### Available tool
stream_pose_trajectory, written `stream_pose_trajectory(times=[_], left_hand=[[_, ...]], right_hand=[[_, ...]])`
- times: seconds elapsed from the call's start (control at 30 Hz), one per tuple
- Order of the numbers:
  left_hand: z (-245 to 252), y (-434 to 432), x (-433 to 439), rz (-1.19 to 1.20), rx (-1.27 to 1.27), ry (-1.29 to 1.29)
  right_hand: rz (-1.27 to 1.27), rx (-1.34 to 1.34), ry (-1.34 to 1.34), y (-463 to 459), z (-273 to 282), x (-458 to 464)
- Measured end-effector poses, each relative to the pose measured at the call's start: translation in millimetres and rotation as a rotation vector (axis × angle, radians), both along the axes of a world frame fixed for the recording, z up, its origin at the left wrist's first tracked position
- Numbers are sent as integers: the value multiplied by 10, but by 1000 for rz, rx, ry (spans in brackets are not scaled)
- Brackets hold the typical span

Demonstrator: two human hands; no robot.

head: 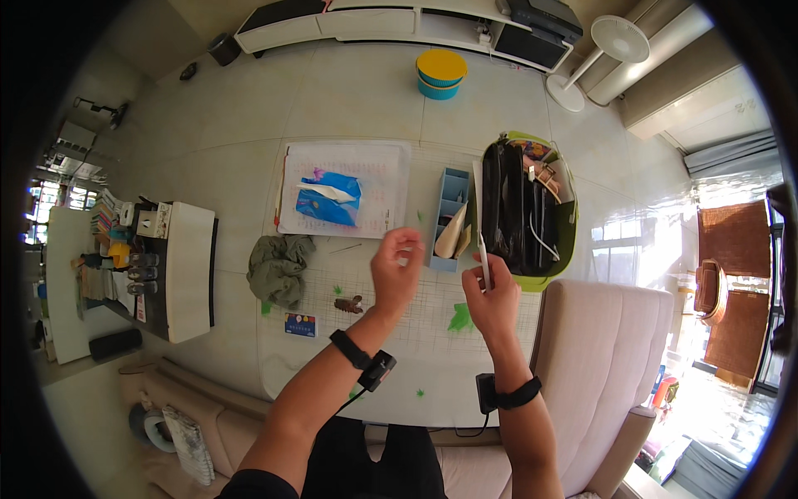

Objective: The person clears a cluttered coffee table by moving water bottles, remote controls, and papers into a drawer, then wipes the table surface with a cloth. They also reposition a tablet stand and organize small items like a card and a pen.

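Note:
My right hand point(494, 293) holds a slim white pen-like stick point(485, 265), pointing away from me, beside a green basket point(541, 282). My left hand point(396, 268) hovers over the table with fingers curled and a gap at the thumb; nothing shows in it, though the fingertips are blurred. Between and beyond my hands stands a blue-grey compartment organizer point(444, 263), with a beige cone-shaped item point(450, 234) in its near part. Black bags point(504, 199) and a white cable point(541, 234) fill much of the basket.
Papers in a clear sleeve point(386, 187) lie under a blue tissue pack point(329, 203). Nearer are a crumpled olive cloth point(279, 268), a brown hair claw point(348, 304) and a blue card point(300, 325) on the table point(399, 399). A sofa point(598, 349) borders the right side.

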State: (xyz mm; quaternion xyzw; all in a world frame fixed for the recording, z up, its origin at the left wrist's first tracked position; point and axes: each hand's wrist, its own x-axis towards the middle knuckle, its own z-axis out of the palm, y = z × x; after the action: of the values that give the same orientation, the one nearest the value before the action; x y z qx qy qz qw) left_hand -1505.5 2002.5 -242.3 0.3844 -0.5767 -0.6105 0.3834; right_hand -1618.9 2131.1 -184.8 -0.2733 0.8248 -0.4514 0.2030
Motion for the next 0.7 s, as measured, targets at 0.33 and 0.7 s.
stream_pose_trajectory(times=[0.33, 0.7], left_hand=[[359, 96, 1128, 95, 258, 29], [290, 723, 1017, -347, 502, -28]], right_hand=[[82, 53, -886, 851, -329, 617], [197, -222, -1205, 673, -57, 608]])
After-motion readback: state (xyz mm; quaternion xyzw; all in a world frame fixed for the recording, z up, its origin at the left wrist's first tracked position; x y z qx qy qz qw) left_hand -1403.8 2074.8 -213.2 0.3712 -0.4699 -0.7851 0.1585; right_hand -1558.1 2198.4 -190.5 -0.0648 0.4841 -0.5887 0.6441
